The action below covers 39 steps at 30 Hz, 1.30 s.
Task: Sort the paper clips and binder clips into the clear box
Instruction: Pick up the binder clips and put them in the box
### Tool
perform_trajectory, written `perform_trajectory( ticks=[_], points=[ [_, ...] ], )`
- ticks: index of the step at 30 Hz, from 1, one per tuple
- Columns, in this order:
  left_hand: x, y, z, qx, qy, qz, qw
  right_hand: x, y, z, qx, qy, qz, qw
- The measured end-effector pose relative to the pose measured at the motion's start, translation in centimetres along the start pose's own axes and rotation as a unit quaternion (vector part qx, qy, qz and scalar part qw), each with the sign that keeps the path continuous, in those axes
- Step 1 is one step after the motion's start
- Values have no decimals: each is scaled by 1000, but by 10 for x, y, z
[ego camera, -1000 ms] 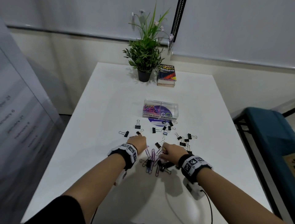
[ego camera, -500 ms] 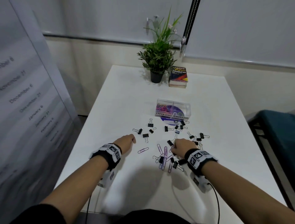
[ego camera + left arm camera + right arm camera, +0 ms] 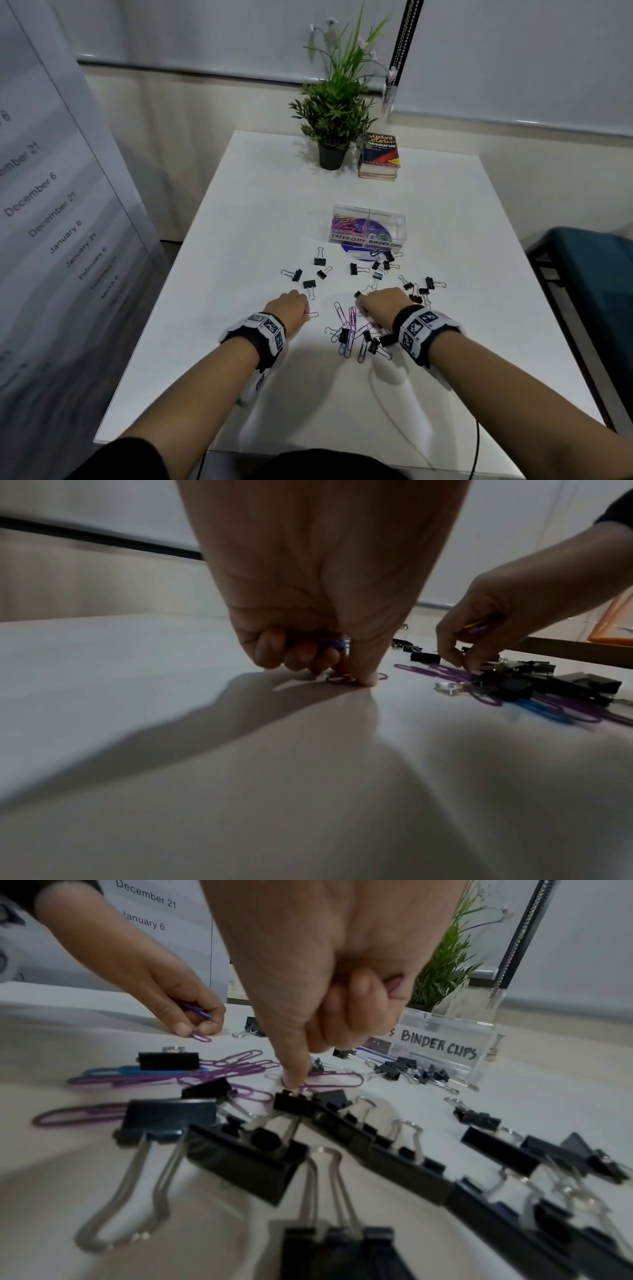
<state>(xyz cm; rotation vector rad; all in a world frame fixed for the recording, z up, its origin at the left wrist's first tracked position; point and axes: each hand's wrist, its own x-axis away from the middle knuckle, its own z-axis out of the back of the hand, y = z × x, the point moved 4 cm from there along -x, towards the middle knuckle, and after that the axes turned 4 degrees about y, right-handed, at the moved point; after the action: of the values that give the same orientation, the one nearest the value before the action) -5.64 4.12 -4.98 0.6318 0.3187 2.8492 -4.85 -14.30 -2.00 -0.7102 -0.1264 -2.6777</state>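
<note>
Head view: both hands' fingertips hidden behind knuckles. Clear box (image 3: 369, 229), far centre of table (image 3: 205, 342), labelled "PAPER CLIPS" left, "BINDER CLIPS" right.

Left wrist view: left hand (image 3: 322, 593), grip curled around coloured wire paper clips, thumb pressing a purple paper clip (image 3: 337, 679); blurred.

Right wrist view: right hand (image 3: 329, 969) clenched around paper clips, thumb down among black binder clips (image 3: 246, 1153).

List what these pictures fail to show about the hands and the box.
- Left hand: the clips in its curled fingers can't be counted; the wrist view hides them.
- Right hand: head view shows only its back.
- Clear box: right compartment's contents unclear, too small.
</note>
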Motion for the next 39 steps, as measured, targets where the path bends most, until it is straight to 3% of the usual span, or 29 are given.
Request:
perform_trajectory(
  ticks=[3, 8, 13, 19, 24, 28, 39],
  points=[
    [1, 1, 4, -10, 8, -17, 1000, 6, 2, 6, -12, 17, 1, 1000],
    [-5, 4, 10, 55, -14, -31, 998, 12, 18, 19, -141, 80, -77, 984],
    [-9, 26, 15, 81, -53, -61, 993, 14, 19, 14, -177, 46, -83, 980],
    [-15, 61, 20, -2, -64, -113, 991, 18, 4, 0, -301, 14, -75, 951],
    [-20, 77, 18, -124, -71, -186, 972, 19, -4, -5, -158, 21, -56, 986],
    [-23, 77, 14, -164, -65, -217, 960, 17, -8, -17, -87, 7, -44, 995],
    [-23, 55, 3, -106, -27, -160, 981, 5, -3, -17, -86, -11, -44, 995]
  ],
)
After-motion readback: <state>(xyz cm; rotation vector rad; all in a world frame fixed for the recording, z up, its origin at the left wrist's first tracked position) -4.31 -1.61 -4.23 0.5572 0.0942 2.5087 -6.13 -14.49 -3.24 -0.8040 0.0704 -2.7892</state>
